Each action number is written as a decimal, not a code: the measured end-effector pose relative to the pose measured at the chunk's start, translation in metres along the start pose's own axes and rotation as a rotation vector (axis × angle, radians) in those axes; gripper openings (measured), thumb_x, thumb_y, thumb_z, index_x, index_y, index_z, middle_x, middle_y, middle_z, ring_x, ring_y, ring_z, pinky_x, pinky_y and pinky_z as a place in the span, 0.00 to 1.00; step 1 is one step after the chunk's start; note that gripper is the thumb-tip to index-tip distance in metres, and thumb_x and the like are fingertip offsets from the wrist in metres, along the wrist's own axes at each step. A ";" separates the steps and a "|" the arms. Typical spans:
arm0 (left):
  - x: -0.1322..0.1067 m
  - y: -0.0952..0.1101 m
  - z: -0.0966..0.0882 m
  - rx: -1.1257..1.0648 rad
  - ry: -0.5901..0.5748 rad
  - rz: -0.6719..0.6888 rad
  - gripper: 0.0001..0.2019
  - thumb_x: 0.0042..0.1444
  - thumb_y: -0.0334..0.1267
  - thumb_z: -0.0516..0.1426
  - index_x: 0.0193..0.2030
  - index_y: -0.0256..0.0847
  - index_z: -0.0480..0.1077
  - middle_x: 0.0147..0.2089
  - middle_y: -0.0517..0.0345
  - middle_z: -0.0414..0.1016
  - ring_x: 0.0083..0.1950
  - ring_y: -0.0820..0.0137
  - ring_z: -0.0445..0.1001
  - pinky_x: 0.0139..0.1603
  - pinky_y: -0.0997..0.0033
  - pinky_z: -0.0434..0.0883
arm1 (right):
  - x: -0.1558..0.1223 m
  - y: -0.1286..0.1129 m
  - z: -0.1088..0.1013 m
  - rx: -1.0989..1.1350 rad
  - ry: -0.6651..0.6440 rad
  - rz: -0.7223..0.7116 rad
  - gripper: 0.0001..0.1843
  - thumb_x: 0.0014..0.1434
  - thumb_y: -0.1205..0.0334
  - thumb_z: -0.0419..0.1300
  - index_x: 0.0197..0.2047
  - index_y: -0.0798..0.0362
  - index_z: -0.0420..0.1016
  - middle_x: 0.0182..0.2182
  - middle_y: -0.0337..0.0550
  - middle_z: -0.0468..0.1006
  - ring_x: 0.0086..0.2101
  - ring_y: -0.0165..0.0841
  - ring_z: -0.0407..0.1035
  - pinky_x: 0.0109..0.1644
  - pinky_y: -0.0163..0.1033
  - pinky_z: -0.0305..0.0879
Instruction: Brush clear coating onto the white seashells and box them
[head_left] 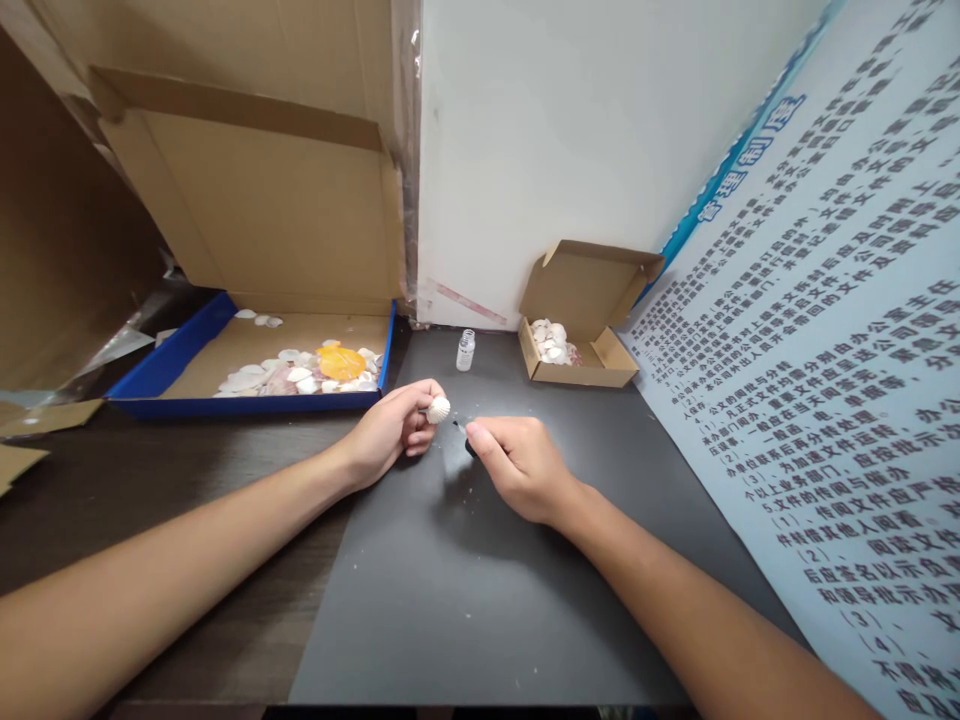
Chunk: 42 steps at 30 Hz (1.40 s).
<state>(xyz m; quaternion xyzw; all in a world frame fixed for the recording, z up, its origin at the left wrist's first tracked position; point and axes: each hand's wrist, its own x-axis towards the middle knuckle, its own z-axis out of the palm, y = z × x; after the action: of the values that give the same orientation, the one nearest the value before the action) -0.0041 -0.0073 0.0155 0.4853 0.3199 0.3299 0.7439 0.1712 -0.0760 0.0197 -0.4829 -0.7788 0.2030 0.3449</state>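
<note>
Between the thumb and fingers of my left hand [396, 428] is a small white ribbed seashell [438, 410], held above the dark mat. My right hand [521, 465] is closed around the black cap of a small brush [460, 428], much of it hidden by the fingers. The brush tip points toward the shell, with a small gap between them. Beyond both hands, a small clear glass bottle [466, 350] stands upright and uncapped on the mat.
At the left, an open cardboard box with a blue rim [247, 405] holds shells and an orange piece [342, 362]. A smaller open box [585, 376] with shells stands back right. A white wall panel [525, 150] and a printed board [840, 330] bound the mat [420, 600].
</note>
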 end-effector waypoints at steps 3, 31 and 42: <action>0.000 0.000 0.000 0.005 -0.001 -0.003 0.04 0.52 0.34 0.52 0.28 0.40 0.59 0.20 0.67 0.51 0.18 0.79 0.49 0.19 0.80 0.48 | 0.000 0.001 0.000 0.044 0.016 -0.054 0.21 0.69 0.56 0.45 0.24 0.51 0.50 0.20 0.34 0.57 0.23 0.27 0.51 0.29 0.35 0.47; 0.000 -0.001 -0.001 0.068 -0.002 -0.005 0.05 0.52 0.35 0.52 0.29 0.41 0.57 0.20 0.68 0.50 0.19 0.79 0.47 0.19 0.79 0.47 | 0.002 0.008 0.005 0.078 -0.014 0.062 0.23 0.68 0.52 0.48 0.23 0.52 0.49 0.20 0.32 0.52 0.23 0.26 0.49 0.29 0.35 0.45; 0.000 0.000 0.001 0.067 0.004 -0.006 0.04 0.51 0.34 0.52 0.28 0.41 0.58 0.20 0.67 0.50 0.18 0.79 0.47 0.18 0.80 0.47 | 0.001 0.008 0.005 0.131 -0.008 0.026 0.23 0.69 0.54 0.46 0.23 0.52 0.49 0.20 0.33 0.53 0.23 0.26 0.49 0.28 0.35 0.45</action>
<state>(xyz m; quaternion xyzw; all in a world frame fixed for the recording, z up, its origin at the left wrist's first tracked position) -0.0034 -0.0075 0.0156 0.5083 0.3334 0.3178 0.7276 0.1722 -0.0714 0.0113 -0.4684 -0.7590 0.2601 0.3701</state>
